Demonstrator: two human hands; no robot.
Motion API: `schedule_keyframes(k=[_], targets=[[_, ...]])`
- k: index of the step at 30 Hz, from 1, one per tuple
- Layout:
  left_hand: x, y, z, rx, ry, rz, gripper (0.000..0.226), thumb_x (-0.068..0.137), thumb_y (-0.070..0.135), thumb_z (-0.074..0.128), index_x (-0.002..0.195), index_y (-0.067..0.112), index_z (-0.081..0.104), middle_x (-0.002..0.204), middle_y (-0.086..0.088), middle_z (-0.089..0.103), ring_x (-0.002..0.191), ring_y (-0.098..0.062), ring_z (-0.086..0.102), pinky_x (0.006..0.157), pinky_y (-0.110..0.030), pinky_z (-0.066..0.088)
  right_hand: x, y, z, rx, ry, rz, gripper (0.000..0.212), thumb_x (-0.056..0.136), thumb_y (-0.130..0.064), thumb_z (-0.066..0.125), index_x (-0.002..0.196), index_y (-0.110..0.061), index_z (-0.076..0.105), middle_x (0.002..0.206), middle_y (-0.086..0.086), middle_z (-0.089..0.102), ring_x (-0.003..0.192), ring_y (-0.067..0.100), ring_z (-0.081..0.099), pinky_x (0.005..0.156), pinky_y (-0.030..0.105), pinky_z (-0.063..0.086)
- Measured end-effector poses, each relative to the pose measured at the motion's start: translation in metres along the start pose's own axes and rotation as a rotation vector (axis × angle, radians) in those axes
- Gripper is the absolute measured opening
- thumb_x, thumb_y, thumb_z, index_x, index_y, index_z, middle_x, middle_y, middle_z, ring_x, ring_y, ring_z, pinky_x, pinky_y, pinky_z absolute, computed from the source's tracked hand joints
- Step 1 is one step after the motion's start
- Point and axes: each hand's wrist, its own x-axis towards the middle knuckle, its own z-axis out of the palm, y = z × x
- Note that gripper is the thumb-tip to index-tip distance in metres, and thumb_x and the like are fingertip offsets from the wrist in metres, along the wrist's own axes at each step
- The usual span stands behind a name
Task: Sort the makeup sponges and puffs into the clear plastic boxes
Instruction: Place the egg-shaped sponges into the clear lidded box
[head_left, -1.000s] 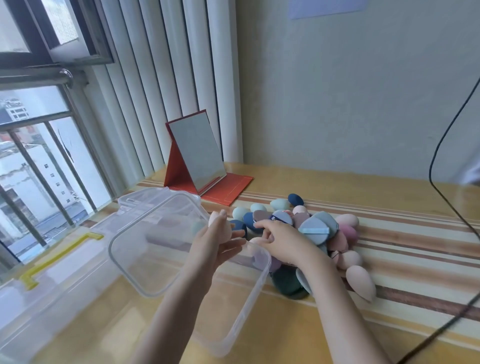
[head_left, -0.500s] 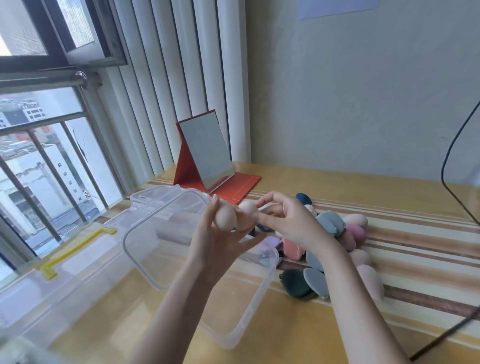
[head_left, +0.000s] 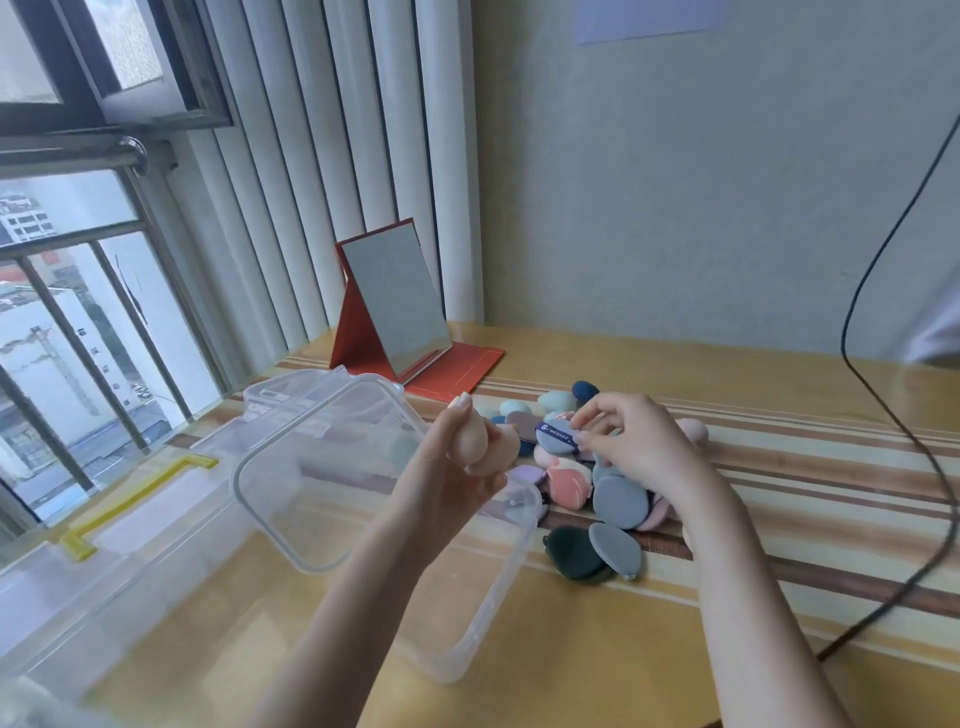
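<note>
A clear plastic box stands open at the table's middle left. Above its far rim my left hand grips two peach egg-shaped sponges. To the right lies a heap of sponges and puffs in blue, grey, pink, mint and dark green. My right hand hovers over that heap and pinches a blue-grey puff with a dark ribbon. The right hand and wrist hide part of the heap.
A larger clear box with a yellow handle lies at the left by the window. A red folding mirror stands at the back. A black cable crosses the striped table on the right.
My right hand has left the second peach sponge in my left hand, dropped back to the heap and taken hold of the ribboned puff. The left hand stays above the box.
</note>
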Motion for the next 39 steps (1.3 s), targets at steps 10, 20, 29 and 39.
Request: schedule_keyframes(k=[10, 20, 29, 39], targets=[[-0.012, -0.013, 0.027, 0.289, -0.156, -0.005, 0.031, 0.089, 0.043, 0.052, 0.096, 0.013, 0.048, 0.084, -0.015, 0.037, 0.074, -0.027, 0.035, 0.066, -0.022, 0.043, -0.054, 0.036, -0.025, -0.318, 0.159, 0.21, 0.015, 0.076, -0.021, 0.07, 0.084, -0.023, 0.057, 0.098, 0.0, 0.058, 0.092, 0.021, 0.055, 0.067, 0.032, 0.044], [-0.019, -0.012, 0.02, 0.323, 0.022, -0.009, 0.028, 0.092, 0.041, 0.053, 0.104, 0.016, 0.058, 0.095, -0.005, 0.059, 0.085, -0.014, 0.065, 0.075, -0.028, 0.055, -0.068, 0.04, -0.011, -0.327, 0.147, 0.351, 0.029, 0.087, -0.018, 0.059, 0.114, -0.019, 0.049, 0.119, 0.008, 0.047, 0.099, 0.028, 0.052, 0.078, 0.035, 0.044], [-0.039, -0.001, -0.008, 0.559, 0.264, 0.292, 0.043, 0.075, 0.05, 0.055, 0.088, 0.01, 0.064, 0.073, 0.004, 0.057, 0.067, -0.008, 0.053, 0.067, -0.03, 0.046, -0.055, -0.043, 0.003, 0.315, 0.222, -0.028, 0.02, 0.078, -0.025, 0.077, 0.088, -0.019, 0.061, 0.088, -0.007, 0.061, 0.076, 0.01, 0.058, 0.059, 0.026, 0.048], [-0.053, -0.002, -0.039, 0.781, 0.44, 0.526, 0.046, 0.081, 0.045, 0.056, 0.073, -0.001, 0.055, 0.06, 0.0, 0.048, 0.055, -0.008, 0.041, 0.051, -0.021, 0.034, -0.047, -0.079, 0.077, -0.462, -0.379, -0.042, 0.018, 0.078, -0.023, 0.069, 0.094, -0.017, 0.066, 0.091, 0.001, 0.065, 0.081, 0.018, 0.06, 0.052, 0.023, 0.036]])
